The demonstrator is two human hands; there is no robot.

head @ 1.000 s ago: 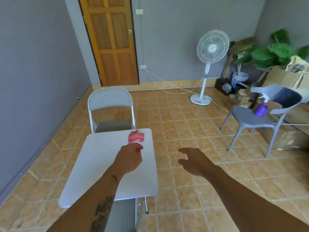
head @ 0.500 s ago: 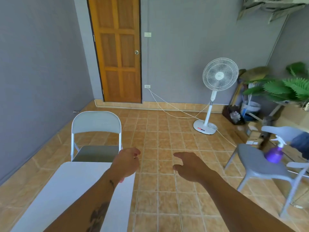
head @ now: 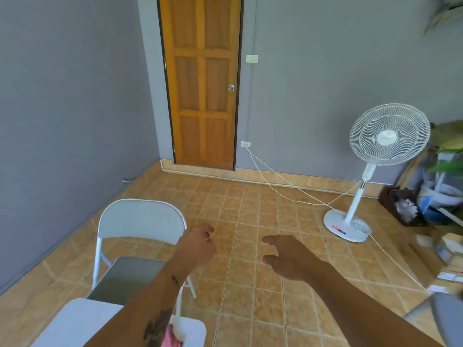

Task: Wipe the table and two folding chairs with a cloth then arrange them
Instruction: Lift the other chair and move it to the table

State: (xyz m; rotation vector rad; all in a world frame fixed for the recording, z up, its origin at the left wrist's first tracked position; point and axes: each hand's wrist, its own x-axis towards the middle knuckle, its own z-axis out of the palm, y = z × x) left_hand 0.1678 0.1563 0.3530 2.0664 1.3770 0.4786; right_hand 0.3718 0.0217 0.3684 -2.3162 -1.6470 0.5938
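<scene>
Grey walls and an orange tiled floor (head: pixel 250 246) fill your view, with a wooden door (head: pixel 203 81) shut at the upper centre. A white pedestal fan (head: pixel 387 136) stands at the right, its cable running along the floor to a wall socket (head: pixel 245 144) beside the door.

Your white desk (head: pixel 82 319) shows only as a corner at the lower left edge of the frame. The pink cloth (head: pixel 171 338) lies on it near the bottom edge, partly hidden behind your left forearm. 1 folding chair (head: pixel 140 219) stands unfolded just beyond the desk, left of centre, its backrest towards the wall and its grey seat facing you. A 2nd chair is not to be made out; only a blurred grey edge (head: pixel 448 319) shows at the lower right corner.

Your left hand (head: pixel 196 246) is raised in front of the chair's right side, its grip loosely curled on nothing. Your right hand (head: pixel 288 257) hovers over the floor at centre frame, fingers spread and relaxed, holding nothing.
</scene>
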